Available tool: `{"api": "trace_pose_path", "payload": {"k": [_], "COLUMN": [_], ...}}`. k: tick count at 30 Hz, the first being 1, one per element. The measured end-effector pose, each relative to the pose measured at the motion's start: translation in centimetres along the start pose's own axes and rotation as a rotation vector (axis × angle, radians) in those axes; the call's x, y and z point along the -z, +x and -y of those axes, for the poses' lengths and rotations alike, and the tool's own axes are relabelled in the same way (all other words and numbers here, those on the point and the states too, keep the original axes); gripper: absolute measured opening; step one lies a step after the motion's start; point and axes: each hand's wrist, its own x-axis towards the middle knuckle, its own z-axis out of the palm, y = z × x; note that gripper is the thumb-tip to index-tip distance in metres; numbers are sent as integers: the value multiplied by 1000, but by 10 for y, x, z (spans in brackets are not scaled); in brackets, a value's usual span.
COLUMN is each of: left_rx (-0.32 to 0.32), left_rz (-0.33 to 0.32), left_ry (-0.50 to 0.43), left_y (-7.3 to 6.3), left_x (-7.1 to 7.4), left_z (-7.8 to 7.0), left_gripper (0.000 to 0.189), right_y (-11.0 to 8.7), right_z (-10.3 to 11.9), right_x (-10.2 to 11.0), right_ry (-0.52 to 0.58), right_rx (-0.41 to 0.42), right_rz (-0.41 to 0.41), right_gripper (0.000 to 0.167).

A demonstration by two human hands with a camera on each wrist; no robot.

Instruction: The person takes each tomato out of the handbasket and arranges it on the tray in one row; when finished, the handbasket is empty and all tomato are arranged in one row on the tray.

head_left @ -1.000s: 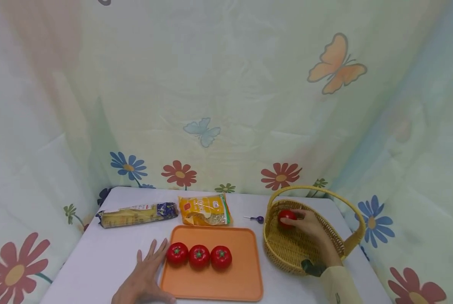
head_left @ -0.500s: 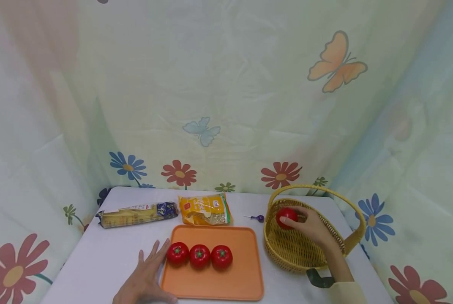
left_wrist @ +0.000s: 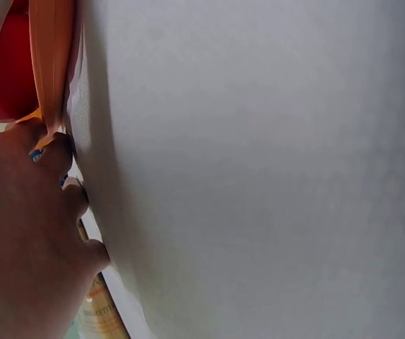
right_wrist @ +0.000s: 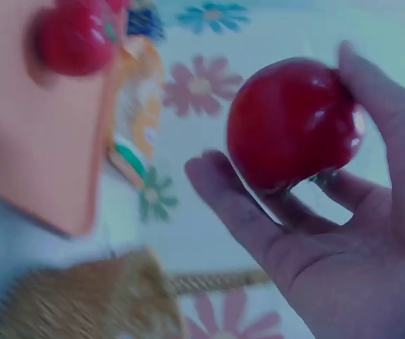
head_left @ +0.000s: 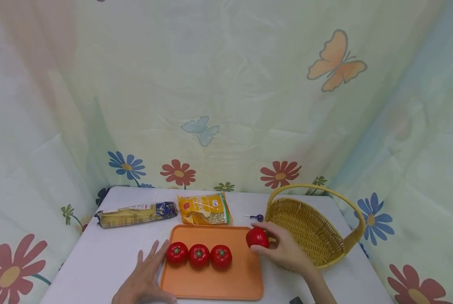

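Note:
My right hand [head_left: 287, 252] grips a red tomato [head_left: 257, 238] between thumb and fingers, above the right edge of the orange tray [head_left: 213, 287]. In the right wrist view the same tomato [right_wrist: 287, 127] shows large, with the fingers curving under it. Three more tomatoes sit in a row on the tray: a left one [head_left: 177, 253], a middle one [head_left: 199, 256] and a right one [head_left: 221, 257]. Fingers spread, my left hand [head_left: 144, 274] lies along the tray's left edge, its fingertips close to the leftmost tomato. The left wrist view shows this hand [left_wrist: 32, 226] beside the tray's side.
A wicker basket [head_left: 306, 228] with a tall handle stands right of the tray. Behind the tray lie a yellow food bag [head_left: 205, 210] and a long pack of noodles [head_left: 137, 215]. A small purple lollipop [head_left: 257, 217] lies near the basket. Flowered cloth [head_left: 226, 105] surrounds the table.
My right hand has lifted the tomato out of the basket and carried it left to the tray's right edge. The left hand and the three tomatoes on the tray have stayed in place.

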Motion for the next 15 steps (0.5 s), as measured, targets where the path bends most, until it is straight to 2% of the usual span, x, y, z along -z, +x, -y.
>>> {"api": "trace_pose_path", "payload": {"k": [4,7,9,11,15], "left_rx": [-27,-79,-112,-137,-143], "left_rz": [16,33,36,31,11], "left_ry": [-24,-50,-80,-84,-41], "left_y": [-1,-2,-1,1,3], "left_x": [5,12,15,16,12], "left_z": [2,5,6,8,10], "left_gripper": [156,137,118,107,105], "right_y": [1,0,-2,-3,-4], "right_z": [-14,-27,-34,-41,-48], "right_x": [-31,-48,-56,-61,-69], "right_ry": [-56,-54,-41,-23,-33], "right_rx": [-26,-57,-66,-70,-83], "right_rz": [44,68,79,77,34], "right_gripper": [66,68,67,67,68]}}
